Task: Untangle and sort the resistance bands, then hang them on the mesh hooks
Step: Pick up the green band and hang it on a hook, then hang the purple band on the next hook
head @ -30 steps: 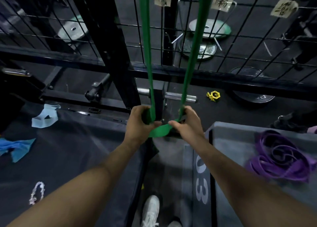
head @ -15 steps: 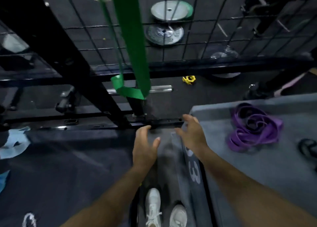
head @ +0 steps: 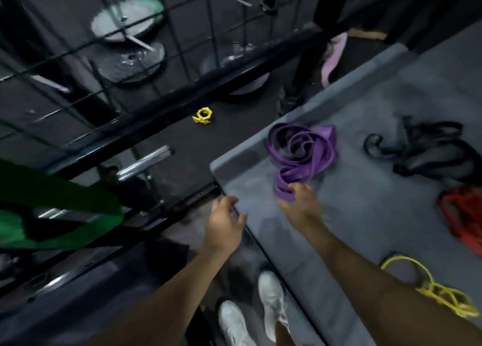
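- Reaching with the right hand (head: pixel 300 204) onto the grey platform (head: pixel 365 215); fingertips sit at the near end of the purple band (head: pixel 302 152), touching or just about to — motion blur hides whether anything is pinched.
- Right fingers look loosely spread, not yet wrapped round a strand.
- Left hand (head: pixel 224 220) hovers at the platform's near corner edge, fingers relaxed and slightly curled, holding nothing.
- Purple band lies in a loose coiled heap near the platform's left corner, several flat loops overlapping.
- Handling judgement: flat rubber loop, soft, floppy, light; likely grippy rather than slick, so strands probably drag on each other when pulled.
- Best hold, as a guess: the folded end nearest the right hand, lifted so the coils fall open; the left hand can then take a second strand to part the loops.
- Risk: yanking a middle strand may tighten the twist.
- Green band (head: pixel 60 215) hangs at the left edge by the wire mesh (head: pixel 182 27); the hook itself is out of view.
- Black bands (head: pixel 430 152), a red band (head: pixel 461 215) and a yellow band (head: pixel 427 288) lie further right on the platform, apart from the purple one.
- White shoes (head: pixel 271 301) stand between platform and mesh.
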Demonstrator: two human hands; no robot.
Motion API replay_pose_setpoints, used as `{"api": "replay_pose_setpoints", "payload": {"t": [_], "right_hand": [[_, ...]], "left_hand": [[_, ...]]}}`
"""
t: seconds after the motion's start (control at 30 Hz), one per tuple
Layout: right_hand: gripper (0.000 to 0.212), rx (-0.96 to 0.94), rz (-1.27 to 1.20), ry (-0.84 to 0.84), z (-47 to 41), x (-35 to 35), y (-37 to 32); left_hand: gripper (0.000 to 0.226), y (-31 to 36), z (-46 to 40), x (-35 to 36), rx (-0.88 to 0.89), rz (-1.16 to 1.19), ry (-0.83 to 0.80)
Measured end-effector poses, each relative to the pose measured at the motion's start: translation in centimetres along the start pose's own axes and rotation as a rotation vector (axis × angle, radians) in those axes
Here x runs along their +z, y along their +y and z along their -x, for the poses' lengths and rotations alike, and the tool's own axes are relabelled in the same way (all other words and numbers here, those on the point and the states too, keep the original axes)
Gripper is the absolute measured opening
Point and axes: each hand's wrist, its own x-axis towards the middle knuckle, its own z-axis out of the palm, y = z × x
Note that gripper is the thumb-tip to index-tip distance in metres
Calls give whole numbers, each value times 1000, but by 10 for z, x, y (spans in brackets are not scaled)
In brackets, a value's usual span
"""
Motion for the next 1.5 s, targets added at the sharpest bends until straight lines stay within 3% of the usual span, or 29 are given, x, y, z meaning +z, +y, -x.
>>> {"api": "replay_pose_setpoints", "payload": {"t": [0.2, 0.43, 0.63, 0.83, 1.0, 1.17, 1.27, 1.4, 1.5], "right_hand": [[43, 59, 44, -2, -45, -24, 50], [45, 80, -16, -21, -85, -32, 79], [44, 68, -52, -77, -90, -40, 84], [50, -53, -1, -86, -78, -74, 36], [61, -272, 24, -90, -62, -130, -50], [46, -469, 128, -190, -24, -184, -128], [40, -548, 117, -128, 8, -220, -171], [14, -659, 20, -19, 58, -275, -226], [31, -694, -121, 51, 93, -313, -262]], "left_hand": [[43, 26, -37, 58, 53, -153, -175], [53, 58, -86, 115, 352, -522, -134], [50, 63, -88, 110, 323, -813, -358], [13, 115, -70, 44, 301, -482, -293], [16, 185, -65, -24, 429, -454, -208], [21, 238, -43, -100, 464, -360, -117], [18, 270, -21, -151, 508, -313, -71], [22, 306, 9, -215, 557, -190, 84], [17, 332, 31, -257, 575, -101, 134]]}}
